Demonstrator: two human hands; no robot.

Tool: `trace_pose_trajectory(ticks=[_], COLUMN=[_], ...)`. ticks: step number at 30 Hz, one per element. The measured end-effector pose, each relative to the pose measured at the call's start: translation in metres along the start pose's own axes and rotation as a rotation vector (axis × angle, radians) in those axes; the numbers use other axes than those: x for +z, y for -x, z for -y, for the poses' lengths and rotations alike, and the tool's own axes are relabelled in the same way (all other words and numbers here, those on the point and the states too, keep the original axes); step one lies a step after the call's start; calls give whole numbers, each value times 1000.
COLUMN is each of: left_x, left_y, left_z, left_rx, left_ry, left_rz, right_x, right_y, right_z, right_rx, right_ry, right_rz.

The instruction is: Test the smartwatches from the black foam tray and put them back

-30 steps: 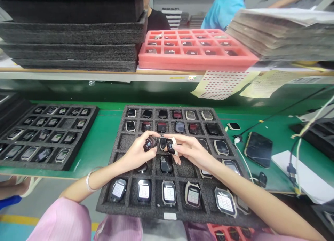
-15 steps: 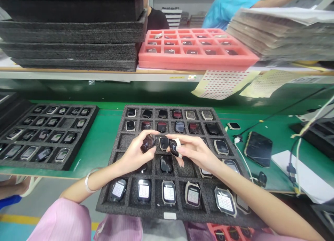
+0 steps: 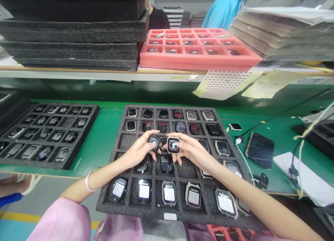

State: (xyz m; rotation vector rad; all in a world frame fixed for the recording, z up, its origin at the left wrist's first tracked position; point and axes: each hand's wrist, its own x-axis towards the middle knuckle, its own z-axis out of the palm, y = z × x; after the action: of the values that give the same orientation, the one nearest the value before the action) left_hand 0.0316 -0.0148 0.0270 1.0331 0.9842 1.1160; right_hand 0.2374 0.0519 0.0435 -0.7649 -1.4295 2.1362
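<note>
A black smartwatch case (image 3: pixel 154 142) without a strap is held in my left hand (image 3: pixel 139 148), its lit dial facing me and the thumb on its screen. Beside it, my right hand (image 3: pixel 193 148) grips a light-framed smartwatch case (image 3: pixel 172 145), also lit, with the thumb on the glass. Both hands are over the middle of a dark foam tray (image 3: pixel 125 142). Several more watch cases sit in its compartments; those in the front row, such as one light-framed watch (image 3: pixel 169 193), show bright white screens. My hands and forearms hide parts of the tray's middle rows.
Another foam tray of watches (image 3: pixel 88 129) lies at left. On the shelf ahead are stacked black foam trays (image 3: pixel 75 32), a pink foam tray (image 3: pixel 200 64) and a pile of clear sheets (image 3: pixel 281 35). At right are a phone (image 3: pixel 260 149), a loose watch (image 3: pixel 235 126) and cables (image 3: pixel 244 159).
Both watches have been turned so their screens face me, and their dials are now lit. My thumbs have moved onto the screens. The arm of the person in blue is no longer visible.
</note>
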Motion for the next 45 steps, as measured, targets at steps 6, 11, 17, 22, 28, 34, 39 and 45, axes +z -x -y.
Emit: trace_pose_trajectory(ticks=[6,11,17,22,28,34,39,45], left_x=[0,-1,0,2,0,0,0,1], left_y=[0,1,1,1,4,9,8,8], left_z=[2,1,1,1,1,1,2,-1], left_rx=[-1,8,6,10,61,160,193,193], left_ry=[50,38,22,-1,-239,-555,-529,-513], left_rz=[44,48,32,20,-2,-26,-36,-9], right_x=[1,1,0,1,3,1,-1,2], right_y=[2,2,2,4,5,5,4,3], right_z=[-1,-2,-4,-4,-2,1,0,-1], right_rx=[-15,-26,-40,-66,-81,-36,-41,-48], right_ry=[61,79,108,181,112,200,198,113], right_rz=[-46,-54,-39,-62,66,70,91,120])
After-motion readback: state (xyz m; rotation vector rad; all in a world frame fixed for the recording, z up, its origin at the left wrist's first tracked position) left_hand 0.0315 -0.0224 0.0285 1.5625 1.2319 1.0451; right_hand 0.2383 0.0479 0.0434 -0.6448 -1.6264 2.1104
